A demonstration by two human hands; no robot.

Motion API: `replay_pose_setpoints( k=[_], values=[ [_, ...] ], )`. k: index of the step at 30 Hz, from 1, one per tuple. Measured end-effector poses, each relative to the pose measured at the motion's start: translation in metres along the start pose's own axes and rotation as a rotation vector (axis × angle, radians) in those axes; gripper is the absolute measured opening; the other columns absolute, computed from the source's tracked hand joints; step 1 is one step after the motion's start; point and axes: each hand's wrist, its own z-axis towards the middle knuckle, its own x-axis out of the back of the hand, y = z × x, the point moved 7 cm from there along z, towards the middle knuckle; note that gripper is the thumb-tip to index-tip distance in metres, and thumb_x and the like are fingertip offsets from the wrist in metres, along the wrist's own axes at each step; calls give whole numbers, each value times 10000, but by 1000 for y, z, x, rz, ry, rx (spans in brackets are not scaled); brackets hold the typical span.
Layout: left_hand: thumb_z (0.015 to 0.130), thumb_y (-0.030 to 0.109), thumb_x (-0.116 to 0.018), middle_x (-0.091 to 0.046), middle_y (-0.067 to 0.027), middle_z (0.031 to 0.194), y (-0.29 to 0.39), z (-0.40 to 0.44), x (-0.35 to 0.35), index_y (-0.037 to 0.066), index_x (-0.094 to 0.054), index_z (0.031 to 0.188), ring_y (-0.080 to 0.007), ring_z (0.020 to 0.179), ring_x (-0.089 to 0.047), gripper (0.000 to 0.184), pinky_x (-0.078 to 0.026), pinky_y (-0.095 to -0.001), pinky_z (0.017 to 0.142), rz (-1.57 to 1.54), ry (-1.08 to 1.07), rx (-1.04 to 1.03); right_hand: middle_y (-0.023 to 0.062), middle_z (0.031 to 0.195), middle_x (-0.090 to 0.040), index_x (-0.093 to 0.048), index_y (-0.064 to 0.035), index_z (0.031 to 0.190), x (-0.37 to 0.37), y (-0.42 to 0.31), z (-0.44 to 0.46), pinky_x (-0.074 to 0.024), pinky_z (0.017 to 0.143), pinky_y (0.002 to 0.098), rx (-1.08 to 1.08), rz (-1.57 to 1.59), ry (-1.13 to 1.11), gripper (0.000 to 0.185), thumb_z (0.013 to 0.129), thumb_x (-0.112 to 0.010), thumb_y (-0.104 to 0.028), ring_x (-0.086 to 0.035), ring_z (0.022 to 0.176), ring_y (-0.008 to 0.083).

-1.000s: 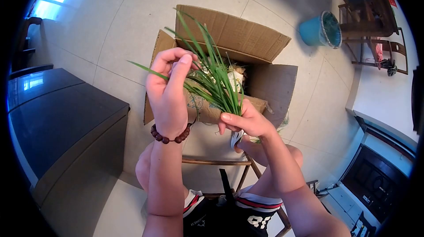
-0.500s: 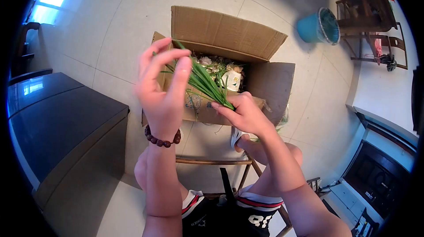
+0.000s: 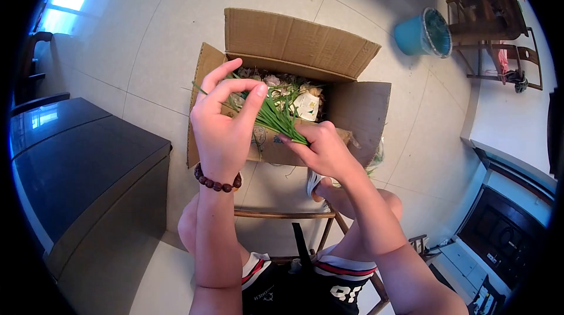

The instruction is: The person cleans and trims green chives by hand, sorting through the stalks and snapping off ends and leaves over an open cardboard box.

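Right hand [image 3: 329, 149] clasps the green stalks [image 3: 276, 114] by one end, bunch slanting above the cardboard box [image 3: 302, 42] towards the left hand [image 3: 226, 124], fingers curled, whether pinching a blade I can't tell!

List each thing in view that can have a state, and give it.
Right hand: closed around one end of the green leaves.
Left hand: fingers curved, thumb and forefinger close together; whether it pinches a leaf is unclear.
Green leaves: bunched.
Cardboard box: open, flaps spread.
Blue bucket: open, no lid on.
Bead bracelet: worn.
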Motion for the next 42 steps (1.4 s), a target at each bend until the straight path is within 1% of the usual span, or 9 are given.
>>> replay_pose_setpoints(
  k=[5, 12, 15, 18, 23, 26, 36, 41, 42],
  values=[
    [922, 68, -694, -637, -120, 1247, -8, 0, -1, 19, -699, 933, -154, 1101, -589, 50, -442, -301, 963, -202, 14, 28, 245, 612, -554, -677, 23, 852, -1, 0, 1, -459, 541, 437, -9, 18, 4, 278, 938, -654, -241, -541, 561, 421],
    [877, 58, -724, -671, -129, 1132, -24, 2, 26, 9, -700, 871, -204, 1082, -620, 55, -448, -329, 948, -514, 301, 218, 259, 694, -603, -680, 2, 936, -1, 6, 1, -485, 620, 483, 8, -67, -7, 199, 893, -663, -192, -595, 673, 447],
    [917, 57, -695, -625, -116, 1268, -14, 2, 20, 27, -691, 930, -139, 1090, -581, 33, -456, -290, 942, -149, 99, 80, 261, 732, -623, -673, -16, 961, 2, 6, 4, -496, 663, 507, -17, -139, 2, 196, 862, -672, -185, -613, 724, 449],
    [853, 51, -743, -624, -126, 1279, 14, 1, 12, 49, -710, 915, -218, 1157, -597, 69, -448, -331, 991, 86, 104, -96, 234, 708, -631, -664, -31, 944, 9, 3, 6, -503, 654, 507, -6, -233, 61, 194, 848, -690, -197, -623, 708, 433],
    [746, 209, -847, -597, -96, 1325, 31, -7, -13, 114, -728, 857, -379, 1325, -474, 189, -272, -581, 1131, 515, -47, -323, 155, 697, -650, -612, -50, 866, 15, 0, 7, -509, 615, 483, 89, -494, 125, 191, 831, -717, -205, -648, 688, 382],
    [729, 280, -860, -589, -91, 1329, 24, -13, -27, 124, -724, 831, -414, 1358, -420, 231, -173, -661, 1144, 535, -95, -249, 141, 723, -658, -591, -51, 839, 15, -4, 7, -513, 613, 474, 124, -470, 136, 205, 827, -718, -211, -653, 690, 369],
    [886, 181, -724, -696, -59, 1138, -15, -10, -22, 103, -688, 887, -335, 1288, -536, 86, -242, -592, 1139, 344, -147, 86, 135, 730, -655, -597, -55, 840, 23, -1, 6, -522, 634, 474, 112, -520, 138, 190, 798, -725, -189, -658, 707, 367],
    [881, 155, -726, -640, -74, 1277, 8, -10, -12, 101, -690, 898, -355, 1309, -507, 67, -310, -554, 1088, 464, 29, -123, 152, 722, -656, -609, -46, 813, 31, -2, 5, -523, 637, 482, 116, -492, 179, 178, 806, -719, -186, -656, 714, 378],
    [862, 175, -743, -601, -61, 1327, 21, -12, -9, 143, -709, 900, -365, 1349, -456, 60, -232, -623, 1116, 516, 88, -219, 152, 722, -656, -609, -46, 813, 32, -3, 5, -523, 637, 482, 113, -490, 183, 178, 806, -719, -186, -656, 714, 378]
  ],
)
